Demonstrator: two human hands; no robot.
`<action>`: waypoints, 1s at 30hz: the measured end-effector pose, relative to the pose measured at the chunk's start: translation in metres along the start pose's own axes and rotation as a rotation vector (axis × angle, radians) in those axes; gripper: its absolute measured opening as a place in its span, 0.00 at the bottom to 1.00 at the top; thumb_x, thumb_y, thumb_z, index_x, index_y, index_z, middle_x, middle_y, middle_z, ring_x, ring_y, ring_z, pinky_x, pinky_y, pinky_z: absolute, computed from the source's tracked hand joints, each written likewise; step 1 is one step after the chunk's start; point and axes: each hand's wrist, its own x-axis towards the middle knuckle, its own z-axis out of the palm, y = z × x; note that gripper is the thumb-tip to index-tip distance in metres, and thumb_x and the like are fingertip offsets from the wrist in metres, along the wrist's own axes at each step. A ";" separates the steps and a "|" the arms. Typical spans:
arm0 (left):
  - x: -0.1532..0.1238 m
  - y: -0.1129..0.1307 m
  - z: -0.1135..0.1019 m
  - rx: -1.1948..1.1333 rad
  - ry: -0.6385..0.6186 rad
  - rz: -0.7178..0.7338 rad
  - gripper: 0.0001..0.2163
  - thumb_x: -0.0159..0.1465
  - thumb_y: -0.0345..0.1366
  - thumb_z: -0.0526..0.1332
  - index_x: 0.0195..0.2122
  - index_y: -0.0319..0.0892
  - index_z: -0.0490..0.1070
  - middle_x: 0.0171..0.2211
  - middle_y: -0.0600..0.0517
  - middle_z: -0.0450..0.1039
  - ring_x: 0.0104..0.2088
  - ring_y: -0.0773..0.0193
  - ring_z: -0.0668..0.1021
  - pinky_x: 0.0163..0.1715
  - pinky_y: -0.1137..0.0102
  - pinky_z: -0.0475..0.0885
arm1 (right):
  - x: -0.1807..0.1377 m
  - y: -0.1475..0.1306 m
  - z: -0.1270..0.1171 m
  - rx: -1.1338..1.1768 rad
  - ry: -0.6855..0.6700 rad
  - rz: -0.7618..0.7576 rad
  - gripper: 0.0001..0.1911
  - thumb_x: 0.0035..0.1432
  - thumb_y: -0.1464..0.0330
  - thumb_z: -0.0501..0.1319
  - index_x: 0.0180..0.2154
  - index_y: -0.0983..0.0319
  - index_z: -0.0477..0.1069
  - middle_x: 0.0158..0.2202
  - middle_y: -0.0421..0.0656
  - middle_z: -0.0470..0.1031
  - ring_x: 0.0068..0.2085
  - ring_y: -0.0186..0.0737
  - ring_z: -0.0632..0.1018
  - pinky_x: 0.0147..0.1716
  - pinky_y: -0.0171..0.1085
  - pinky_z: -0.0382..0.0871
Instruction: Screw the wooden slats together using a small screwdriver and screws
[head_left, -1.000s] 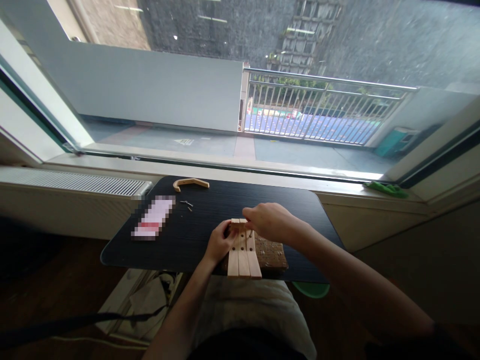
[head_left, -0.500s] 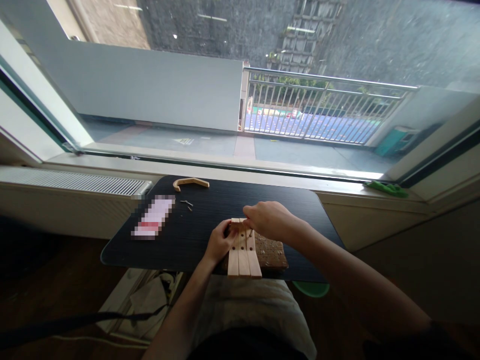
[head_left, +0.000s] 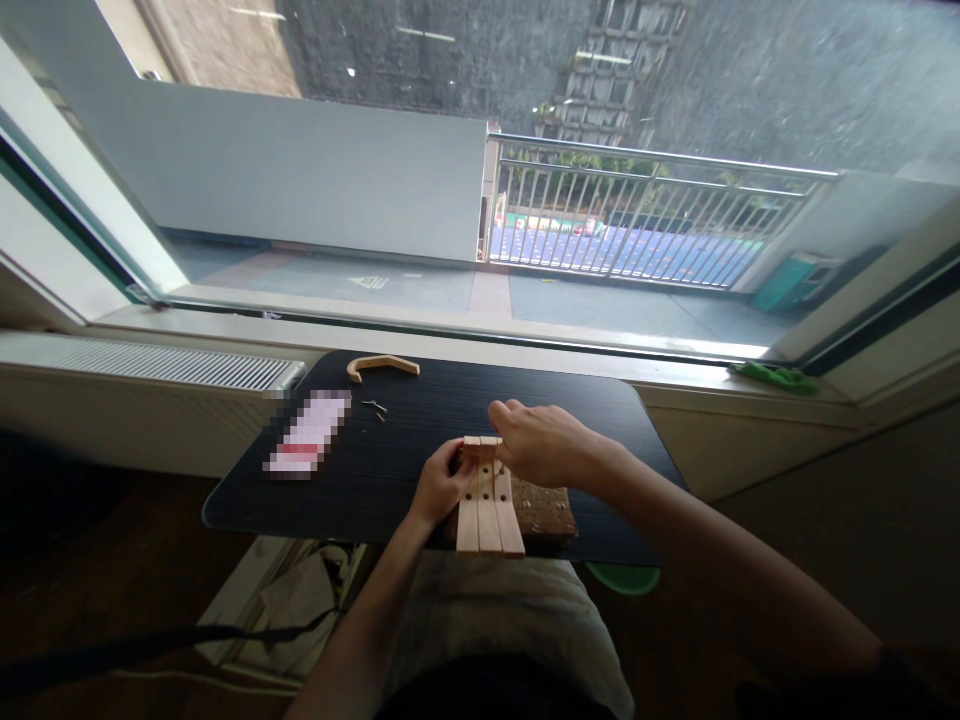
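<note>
A pale wooden piece of three slats with drilled holes (head_left: 489,525) lies near the front edge of the table, with a short raised part at its far end. My left hand (head_left: 441,482) is closed around its left side near that end. At the far right corner, my right hand (head_left: 541,438) is curled with fingers pressed together; whatever lies in them is hidden. Under the slats and out to their right is a brown, rough-surfaced board (head_left: 546,510).
The dark table (head_left: 322,505) stands by a window. At its back left lie a curved wooden hook-shaped piece (head_left: 384,364), a few small metal pieces (head_left: 375,406) and a blurred pinkish rectangle (head_left: 309,435). A green cloth-like item (head_left: 776,377) rests on the sill.
My right hand has shifted slightly right and its wrist has turned at the slats' far right corner. My left hand keeps its hold, and the wooden piece stays in place.
</note>
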 end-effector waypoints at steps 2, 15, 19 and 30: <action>0.000 -0.001 0.000 -0.004 0.003 -0.002 0.09 0.59 0.37 0.63 0.38 0.40 0.75 0.36 0.49 0.79 0.38 0.59 0.78 0.40 0.68 0.73 | -0.002 0.007 0.002 0.040 -0.011 -0.031 0.10 0.63 0.69 0.49 0.45 0.63 0.62 0.43 0.51 0.72 0.33 0.43 0.76 0.27 0.37 0.60; 0.000 0.000 -0.001 -0.004 0.007 -0.013 0.10 0.57 0.36 0.64 0.40 0.40 0.75 0.37 0.49 0.79 0.38 0.58 0.79 0.41 0.67 0.73 | 0.002 0.026 0.005 0.203 -0.001 -0.219 0.07 0.62 0.74 0.52 0.42 0.62 0.65 0.40 0.45 0.74 0.38 0.39 0.73 0.33 0.35 0.60; -0.001 -0.001 -0.001 0.013 0.002 -0.009 0.10 0.58 0.36 0.64 0.40 0.39 0.75 0.38 0.48 0.79 0.39 0.58 0.79 0.42 0.66 0.73 | 0.005 0.028 0.006 0.182 -0.027 -0.205 0.08 0.62 0.73 0.52 0.43 0.62 0.65 0.40 0.45 0.75 0.38 0.40 0.74 0.31 0.35 0.59; 0.000 -0.002 -0.001 0.009 0.003 -0.014 0.10 0.58 0.36 0.64 0.40 0.40 0.75 0.38 0.47 0.79 0.40 0.57 0.79 0.43 0.66 0.73 | 0.005 0.029 -0.002 0.145 -0.126 -0.131 0.07 0.62 0.71 0.52 0.42 0.61 0.65 0.38 0.46 0.76 0.35 0.40 0.74 0.27 0.35 0.57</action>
